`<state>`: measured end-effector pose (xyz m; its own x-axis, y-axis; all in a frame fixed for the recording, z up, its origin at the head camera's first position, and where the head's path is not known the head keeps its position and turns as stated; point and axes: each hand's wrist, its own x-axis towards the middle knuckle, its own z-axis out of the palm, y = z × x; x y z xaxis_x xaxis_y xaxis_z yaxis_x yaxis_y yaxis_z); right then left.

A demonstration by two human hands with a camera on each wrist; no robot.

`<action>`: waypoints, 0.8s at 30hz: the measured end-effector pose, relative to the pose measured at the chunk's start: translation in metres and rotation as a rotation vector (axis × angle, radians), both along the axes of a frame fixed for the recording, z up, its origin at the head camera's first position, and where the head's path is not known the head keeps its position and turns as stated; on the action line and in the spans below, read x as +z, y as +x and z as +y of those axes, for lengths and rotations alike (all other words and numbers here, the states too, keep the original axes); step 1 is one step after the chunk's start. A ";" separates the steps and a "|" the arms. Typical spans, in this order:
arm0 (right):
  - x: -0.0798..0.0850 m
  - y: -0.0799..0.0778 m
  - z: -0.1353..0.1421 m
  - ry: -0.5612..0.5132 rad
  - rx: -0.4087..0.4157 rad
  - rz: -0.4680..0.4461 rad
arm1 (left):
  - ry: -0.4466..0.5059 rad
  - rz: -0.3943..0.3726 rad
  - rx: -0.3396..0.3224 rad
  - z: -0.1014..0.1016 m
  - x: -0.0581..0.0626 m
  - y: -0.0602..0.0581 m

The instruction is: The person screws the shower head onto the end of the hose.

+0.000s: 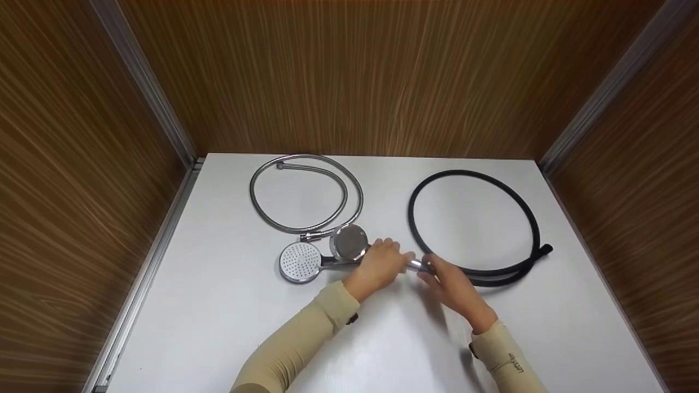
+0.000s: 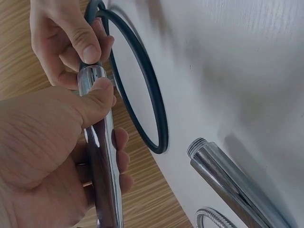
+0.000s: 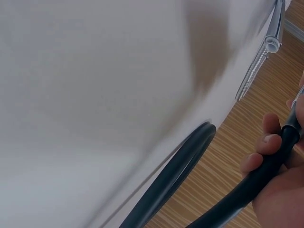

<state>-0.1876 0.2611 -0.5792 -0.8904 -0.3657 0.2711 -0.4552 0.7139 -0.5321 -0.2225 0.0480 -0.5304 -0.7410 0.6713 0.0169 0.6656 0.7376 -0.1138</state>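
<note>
My left hand (image 1: 379,265) grips the chrome handle of a hand shower (image 1: 349,243), its round head pointing left. In the left wrist view, the thumb lies along the handle (image 2: 105,180) near its end. My right hand (image 1: 453,286) holds one end of a black hose (image 1: 458,172) against that handle end. The right wrist view shows fingers curled round the hose (image 3: 251,190). The joint itself is partly hidden by fingers. A second hand shower (image 1: 300,262) lies on the table, spray face up; its threaded handle end (image 2: 197,146) shows in the left wrist view.
A coiled silver metal hose (image 1: 252,192) lies at the back left of the white table (image 1: 207,327). The black hose forms a large loop on the right, its other end (image 1: 546,249) pointing right. Wood-grain panels (image 1: 382,76) stand behind and at both sides.
</note>
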 end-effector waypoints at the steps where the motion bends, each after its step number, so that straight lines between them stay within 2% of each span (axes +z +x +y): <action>1: 0.000 0.000 0.000 -0.002 0.001 0.000 | -0.004 -0.006 0.002 0.000 0.000 0.000; 15: 0.001 -0.001 0.000 -0.020 -0.001 -0.031 | 0.001 -0.026 0.001 0.001 0.000 -0.001; 24: -0.001 0.000 0.001 -0.007 0.010 0.016 | 0.006 0.013 0.005 0.001 0.000 0.000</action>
<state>-0.1877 0.2625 -0.5800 -0.8823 -0.3725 0.2877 -0.4706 0.7054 -0.5300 -0.2226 0.0486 -0.5299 -0.7442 0.6672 0.0312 0.6602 0.7418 -0.1180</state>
